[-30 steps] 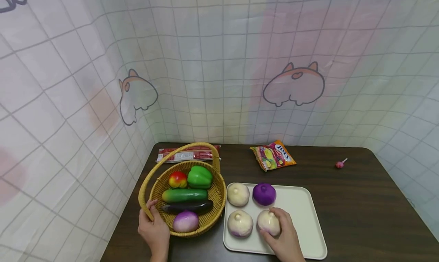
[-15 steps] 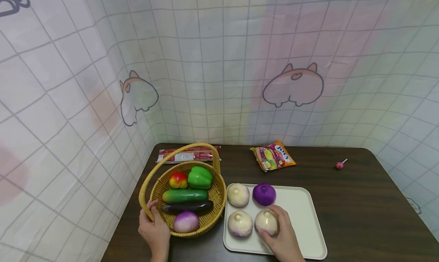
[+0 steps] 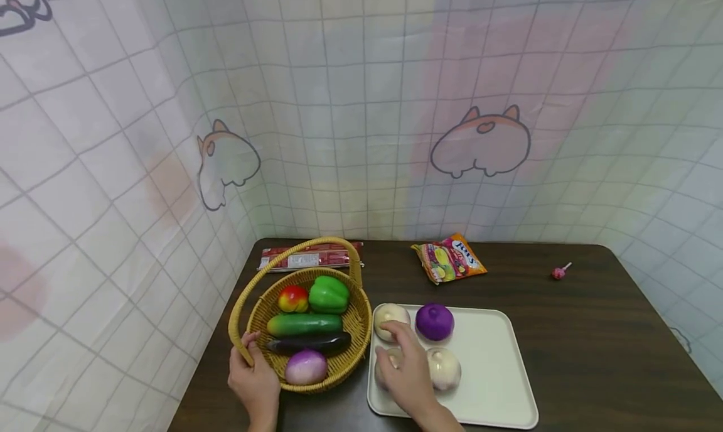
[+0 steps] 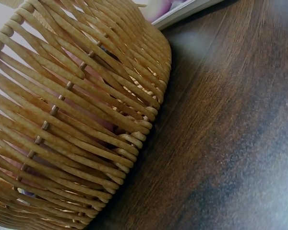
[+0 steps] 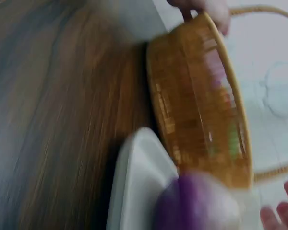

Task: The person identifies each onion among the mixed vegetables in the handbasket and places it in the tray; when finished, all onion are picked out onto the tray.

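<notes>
My left hand [image 3: 254, 382] grips the left side of a wicker basket [image 3: 359, 314] at the foot of its arched handle. Inside lie a purple-white turnip [image 3: 306, 367], an eggplant [image 3: 310, 342], a cucumber [image 3: 305, 324], a green bell pepper [image 3: 329, 294] and a red-yellow fruit [image 3: 293, 299]. Over the front-left turnip [image 3: 381, 377] on the white tray [image 3: 491, 369], my right hand [image 3: 409, 375] hovers with thumb and fingers spread, partly covering it. Another turnip [image 3: 444, 369] sits just right of that hand. In the right wrist view, fingertips [image 5: 283, 213] appear apart from a blurred turnip [image 5: 197, 203].
Toward the tray's back stand a whitish turnip [image 3: 390, 316] and a deep purple round vegetable [image 3: 435, 322]. Behind the tray lies a candy bag [image 3: 450, 259], with a lollipop [image 3: 558, 272] farther right. A red packet [image 3: 316, 256] lies behind the basket on the dark table [image 3: 599, 356].
My right hand has slid the front-right turnip slightly left, let go of it, and moved left over the front-left turnip. The left hand keeps its hold on the basket.
</notes>
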### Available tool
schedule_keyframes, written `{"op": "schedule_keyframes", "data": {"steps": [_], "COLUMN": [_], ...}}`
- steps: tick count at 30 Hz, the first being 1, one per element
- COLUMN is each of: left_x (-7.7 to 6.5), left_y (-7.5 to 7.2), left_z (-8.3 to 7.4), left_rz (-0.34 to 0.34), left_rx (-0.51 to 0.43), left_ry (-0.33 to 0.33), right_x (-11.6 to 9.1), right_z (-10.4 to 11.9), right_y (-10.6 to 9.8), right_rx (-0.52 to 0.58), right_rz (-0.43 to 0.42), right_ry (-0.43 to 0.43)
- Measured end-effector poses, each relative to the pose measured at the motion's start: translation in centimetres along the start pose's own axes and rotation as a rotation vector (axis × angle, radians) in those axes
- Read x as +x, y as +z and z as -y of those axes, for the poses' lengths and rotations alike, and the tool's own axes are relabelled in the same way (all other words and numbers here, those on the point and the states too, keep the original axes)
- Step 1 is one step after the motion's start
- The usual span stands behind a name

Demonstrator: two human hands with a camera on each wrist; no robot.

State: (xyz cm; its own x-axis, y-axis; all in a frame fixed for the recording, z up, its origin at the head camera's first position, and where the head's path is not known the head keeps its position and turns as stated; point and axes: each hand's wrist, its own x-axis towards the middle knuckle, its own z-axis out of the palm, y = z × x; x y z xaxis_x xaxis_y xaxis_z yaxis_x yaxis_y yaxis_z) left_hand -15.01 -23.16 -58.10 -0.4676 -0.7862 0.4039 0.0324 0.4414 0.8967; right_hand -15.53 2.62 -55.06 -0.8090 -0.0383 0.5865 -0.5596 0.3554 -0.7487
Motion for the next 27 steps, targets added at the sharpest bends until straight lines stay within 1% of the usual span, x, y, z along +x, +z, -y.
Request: {"op": "schedule_keyframes", "data": {"steps": [1,4,6,7,10,12,15,17,20,23,27], "left_x": [0.0,-0.1,-0.2,-0.2,-0.1,0.0,0.0,0.1,0.1,0.0,0.0], "left_y": [0.0,0.1,0.1,0.0,0.0,0.0,0.0,0.0,-0.1,-0.1,-0.1], "left_z": [0.0,0.2,0.2,0.3,0.3,0.2,0.2,0.2,0.2,0.2,0.2], "left_rz": [0.007,0.027,0.034,0.035,0.024,0.016,0.011,0.012,0.012,0.012,0.015], "left_rx": [-0.001,-0.01,-0.014,-0.016,-0.005,0.003,0.01,0.008,0.008,0.011,0.013], "left_ry": [-0.006,-0.022,-0.027,-0.027,-0.018,-0.009,-0.002,-0.008,-0.015,-0.013,0.001], "right_x": [0.0,-0.1,-0.2,-0.3,-0.3,0.0,1.0,1.7,2.6,3.1,3.6], "right_z": [0.2,1.0,1.5,1.8,2.5,2.9,3.6,3.9,4.1,4.1,3.9], "right_y": [0.7,2.6,3.7,4.2,5.4,5.9,6.5,6.8,7.4,7.9,8.5], "right_rx": [0.013,0.047,0.064,0.074,0.108,0.139,0.178,0.176,0.156,0.125,0.123], "right_rz": [0.022,0.103,0.142,0.157,0.231,0.286,0.395,0.459,0.543,0.596,0.63], "right_ry": [-0.01,-0.006,-0.025,-0.04,-0.04,-0.005,0.106,0.168,0.23,0.269,0.327]}}
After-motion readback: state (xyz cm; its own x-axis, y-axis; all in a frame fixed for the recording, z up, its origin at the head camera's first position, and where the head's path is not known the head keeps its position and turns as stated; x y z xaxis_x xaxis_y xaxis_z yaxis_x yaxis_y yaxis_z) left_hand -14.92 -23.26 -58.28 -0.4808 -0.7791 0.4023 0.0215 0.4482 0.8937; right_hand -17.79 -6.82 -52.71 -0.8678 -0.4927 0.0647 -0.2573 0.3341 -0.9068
